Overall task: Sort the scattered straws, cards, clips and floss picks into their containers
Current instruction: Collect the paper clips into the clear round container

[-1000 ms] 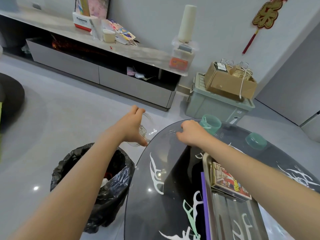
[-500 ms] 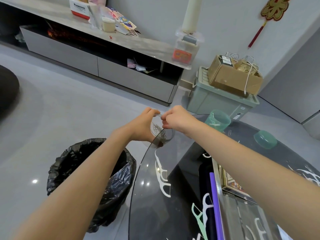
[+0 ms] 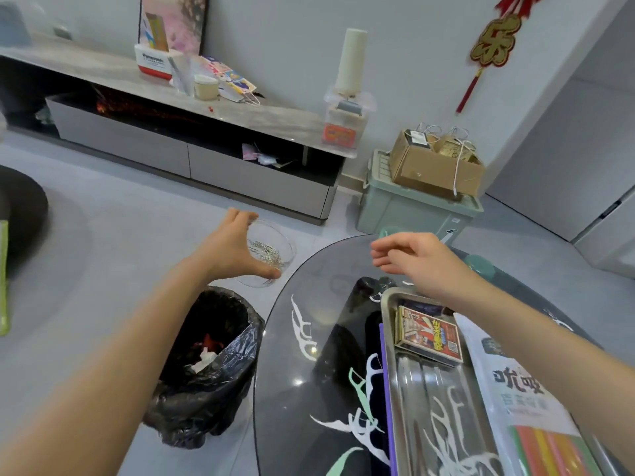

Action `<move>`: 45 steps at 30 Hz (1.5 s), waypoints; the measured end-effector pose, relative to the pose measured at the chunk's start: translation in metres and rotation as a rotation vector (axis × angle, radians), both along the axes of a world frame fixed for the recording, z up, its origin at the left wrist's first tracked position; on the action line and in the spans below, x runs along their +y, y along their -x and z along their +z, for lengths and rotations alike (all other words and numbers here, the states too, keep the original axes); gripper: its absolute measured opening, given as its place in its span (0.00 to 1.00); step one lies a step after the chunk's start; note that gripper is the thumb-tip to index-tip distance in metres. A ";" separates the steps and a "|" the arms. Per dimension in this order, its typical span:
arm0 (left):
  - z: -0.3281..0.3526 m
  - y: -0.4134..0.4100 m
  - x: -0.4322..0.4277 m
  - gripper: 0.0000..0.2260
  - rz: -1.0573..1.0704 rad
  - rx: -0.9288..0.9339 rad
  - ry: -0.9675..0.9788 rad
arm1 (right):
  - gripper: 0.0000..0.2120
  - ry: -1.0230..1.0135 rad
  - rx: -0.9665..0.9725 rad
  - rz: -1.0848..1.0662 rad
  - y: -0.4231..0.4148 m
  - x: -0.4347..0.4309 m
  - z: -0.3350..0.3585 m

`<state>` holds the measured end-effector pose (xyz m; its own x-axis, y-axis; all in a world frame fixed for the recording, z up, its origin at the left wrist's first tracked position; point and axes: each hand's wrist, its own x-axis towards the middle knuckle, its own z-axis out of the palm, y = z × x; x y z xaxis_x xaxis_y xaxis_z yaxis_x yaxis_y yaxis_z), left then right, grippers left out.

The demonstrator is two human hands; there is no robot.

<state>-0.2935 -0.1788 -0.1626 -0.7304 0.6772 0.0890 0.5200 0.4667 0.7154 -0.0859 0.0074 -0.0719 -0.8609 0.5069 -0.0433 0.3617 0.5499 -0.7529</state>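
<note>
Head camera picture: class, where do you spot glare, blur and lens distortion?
Head view: bright spots of glare sit on the dark glass table; head view: the red wall ornament is blurred; head view: the wide lens swells the forearms toward the bottom corners; the clear bowl in the left hand almost melts into the pale floor.

The bowl (image 3: 286,242) is clear glass, and the clips (image 3: 265,254) in it are silver wire. The counter (image 3: 309,389) is glossy black with pale reflections. The floss picks (image 3: 302,333) on it are white, a few mint green. The tray (image 3: 387,304) is silver steel, with a purple strip (image 3: 384,372) along its left edge. The card box (image 3: 427,333) is printed red and yellow with tan sides. The straw packet (image 3: 508,372) is white with dark grey characters, and its straws (image 3: 546,451) run green, red, orange and yellow. The bin bag (image 3: 206,389) is black. The wall ornament (image 3: 494,42) is red and gold, and the storage box (image 3: 412,207) is pale green.
</note>
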 end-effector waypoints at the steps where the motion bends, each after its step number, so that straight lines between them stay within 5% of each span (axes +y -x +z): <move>1: 0.014 -0.010 -0.004 0.52 0.009 0.006 -0.013 | 0.15 0.006 0.008 -0.013 -0.015 0.000 0.006; 9: 0.086 -0.128 -0.017 0.57 -0.051 -0.080 -0.125 | 0.11 0.018 0.044 -0.088 -0.144 0.012 0.036; 21: 0.062 -0.280 0.020 0.60 -0.017 0.013 -0.189 | 0.11 0.007 0.002 -0.095 -0.291 0.019 -0.001; 30: 0.056 -0.275 0.029 0.57 0.102 0.088 -0.230 | 0.10 -0.122 -0.039 -0.020 -0.304 0.012 -0.028; 39: 0.056 -0.294 0.044 0.56 -0.029 0.071 -0.207 | 0.11 -0.185 -0.107 -0.414 -0.362 0.051 -0.044; 45: 0.051 -0.335 0.075 0.57 -0.165 0.090 -0.149 | 0.24 -0.244 -0.345 -0.313 -0.386 0.068 -0.053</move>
<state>0.0418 -0.1037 -0.1112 -0.5957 0.7613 0.2563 0.6452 0.2634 0.7172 0.2998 0.0752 -0.1253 -0.6230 0.7684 -0.1464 0.7411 0.5201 -0.4246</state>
